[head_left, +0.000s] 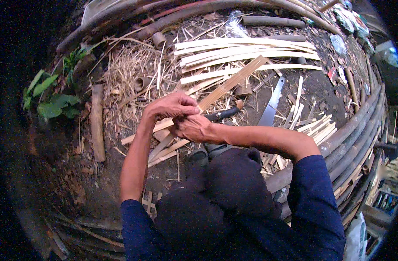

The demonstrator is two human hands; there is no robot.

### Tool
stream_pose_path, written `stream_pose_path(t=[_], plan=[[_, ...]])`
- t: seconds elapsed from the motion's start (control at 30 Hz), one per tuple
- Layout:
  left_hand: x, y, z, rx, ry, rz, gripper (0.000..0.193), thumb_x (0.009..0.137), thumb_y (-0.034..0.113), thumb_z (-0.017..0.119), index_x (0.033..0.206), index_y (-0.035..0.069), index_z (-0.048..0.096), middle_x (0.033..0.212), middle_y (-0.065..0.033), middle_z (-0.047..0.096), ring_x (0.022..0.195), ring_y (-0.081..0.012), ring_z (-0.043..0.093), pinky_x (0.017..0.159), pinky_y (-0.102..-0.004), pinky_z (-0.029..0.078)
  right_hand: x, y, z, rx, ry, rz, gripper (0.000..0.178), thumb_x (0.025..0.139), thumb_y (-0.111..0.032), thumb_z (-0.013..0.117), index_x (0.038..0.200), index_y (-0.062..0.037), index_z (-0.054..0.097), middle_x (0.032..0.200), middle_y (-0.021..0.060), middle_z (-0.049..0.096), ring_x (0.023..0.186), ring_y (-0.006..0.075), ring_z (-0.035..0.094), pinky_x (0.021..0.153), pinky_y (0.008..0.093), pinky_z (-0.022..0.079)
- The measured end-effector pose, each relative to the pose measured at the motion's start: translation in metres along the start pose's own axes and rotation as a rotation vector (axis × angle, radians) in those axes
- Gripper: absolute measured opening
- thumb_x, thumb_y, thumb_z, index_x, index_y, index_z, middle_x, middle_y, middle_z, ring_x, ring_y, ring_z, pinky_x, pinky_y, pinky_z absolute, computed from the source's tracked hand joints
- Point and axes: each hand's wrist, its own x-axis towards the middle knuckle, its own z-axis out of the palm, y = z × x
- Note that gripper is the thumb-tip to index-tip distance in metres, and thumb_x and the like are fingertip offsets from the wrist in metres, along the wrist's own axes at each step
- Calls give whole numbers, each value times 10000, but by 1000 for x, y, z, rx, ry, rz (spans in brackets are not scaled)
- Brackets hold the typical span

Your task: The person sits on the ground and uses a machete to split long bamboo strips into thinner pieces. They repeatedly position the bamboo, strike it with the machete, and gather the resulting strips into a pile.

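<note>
My left hand (pixel 177 105) is closed, with its fingertips pinched at the near end of a flat bamboo strip (pixel 234 82). The strip slants up and away to the right, over several pale split slats. Just below, my right hand (pixel 192 128) is bent inward and closed, close against the left. What it holds is hidden. A black, rod-like piece with a brown tip (pixel 225 114) shows beside the right hand; whether I grip it cannot be made out. A saw blade (pixel 273 102) lies right of the hands, its lower end hidden behind my right forearm.
Pale bamboo slats (pixel 251 54) lie in a row at the far side. Shorter split pieces (pixel 318 129) are heaped at right beside long stacked poles (pixel 351 143). Shavings (pixel 125 74), a bamboo length (pixel 98 124) and a leafy plant (pixel 55 104) are at left.
</note>
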Motion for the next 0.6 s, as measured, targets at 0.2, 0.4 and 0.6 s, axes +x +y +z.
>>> stream_pose_path(t=[0.2, 0.4, 0.6], plan=[[-1, 4, 4, 158, 332, 120, 360, 892, 287, 578, 701, -12, 517, 617, 35, 431, 618, -81, 385, 553, -296, 333, -32, -1, -46, 4, 311, -495, 329, 831, -221, 528, 1137, -102, 540, 1008, 76, 537, 1027, 250, 528, 916, 397, 429], [-13, -7, 1, -43, 630, 133, 257, 910, 245, 584, 924, 1, 664, 766, 2, 616, 739, -103, 544, 716, -277, 456, -41, -6, -26, 718, 386, 528, 464, 876, -418, 586, 1116, -22, 580, 1093, 227, 582, 1004, 354, 576, 843, 427, 480], [5, -10, 19, -278, 725, 107, 304, 919, 281, 584, 982, -15, 612, 808, -39, 631, 718, -102, 587, 668, -260, 488, -13, -2, -8, 1240, 379, 802, 407, 913, -349, 546, 808, 37, 626, 622, 48, 567, 590, 103, 506, 539, 293, 421]])
